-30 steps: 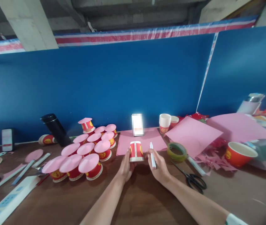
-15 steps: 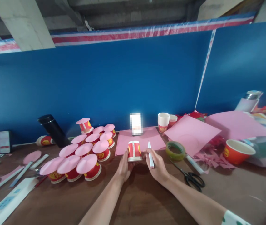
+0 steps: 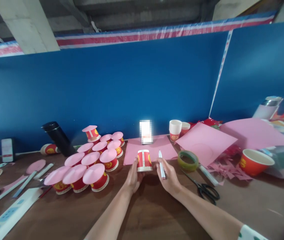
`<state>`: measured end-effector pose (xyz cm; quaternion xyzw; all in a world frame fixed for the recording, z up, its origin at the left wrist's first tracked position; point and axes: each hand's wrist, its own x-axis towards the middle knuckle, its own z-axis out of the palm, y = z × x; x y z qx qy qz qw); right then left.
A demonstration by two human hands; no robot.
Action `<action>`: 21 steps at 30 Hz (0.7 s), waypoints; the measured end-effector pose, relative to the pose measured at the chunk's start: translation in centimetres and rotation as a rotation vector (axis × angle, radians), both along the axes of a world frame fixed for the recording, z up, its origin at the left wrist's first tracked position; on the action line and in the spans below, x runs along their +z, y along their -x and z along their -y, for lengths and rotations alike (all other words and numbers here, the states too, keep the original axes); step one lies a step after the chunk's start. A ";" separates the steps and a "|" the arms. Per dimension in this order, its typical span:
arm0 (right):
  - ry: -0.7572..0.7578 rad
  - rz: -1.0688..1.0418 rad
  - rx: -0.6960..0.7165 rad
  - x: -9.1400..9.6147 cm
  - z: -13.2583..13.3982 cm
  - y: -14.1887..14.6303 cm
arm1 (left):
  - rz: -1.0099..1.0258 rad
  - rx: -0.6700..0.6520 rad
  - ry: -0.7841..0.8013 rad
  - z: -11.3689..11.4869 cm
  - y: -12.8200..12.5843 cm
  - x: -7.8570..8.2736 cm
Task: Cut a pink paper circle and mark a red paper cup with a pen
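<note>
Where the cup stands: the cup, red paper, sits upside down at the near edge of a pink sheet on the desk, between the two hands.
Grip, left: the left hand curls loosely against the cup's left side, steadying it from that side only.
Grip, right: the right hand is closed round a white marker, tip pointing away from the person, just beside the cup's right side.
Risk, cup: it looks light and is braced on one side, so a sideways push from the marker could likely slide or tip it.
Risk, marker: I cannot tell whether it is capped. If it is bare, a slip could streak the cup wall or the sheet.
Crowding, left: the capped cups, upturned with pink discs on top, stand near the left forearm, where a wide elbow might topple them.
Crowding, right: a tape roll and scissors lie near the right wrist and could catch on it.
Behind: a cup stack and a second pink sheet lie well apart and block nothing.
</note>
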<state>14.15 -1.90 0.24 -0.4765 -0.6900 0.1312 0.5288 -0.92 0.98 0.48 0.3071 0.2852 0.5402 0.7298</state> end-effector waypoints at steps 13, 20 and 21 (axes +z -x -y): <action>0.008 0.012 0.005 0.1 0.0 0.0 | -0.010 -0.003 -0.019 0.0 -0.1 0.1; 0.000 0.008 -0.008 0.3 0.1 0.0 | -0.017 0.012 0.005 0.0 0.0 0.2; -0.008 0.009 -0.009 0.3 0.1 0.0 | -0.019 0.010 0.001 0.0 0.0 0.2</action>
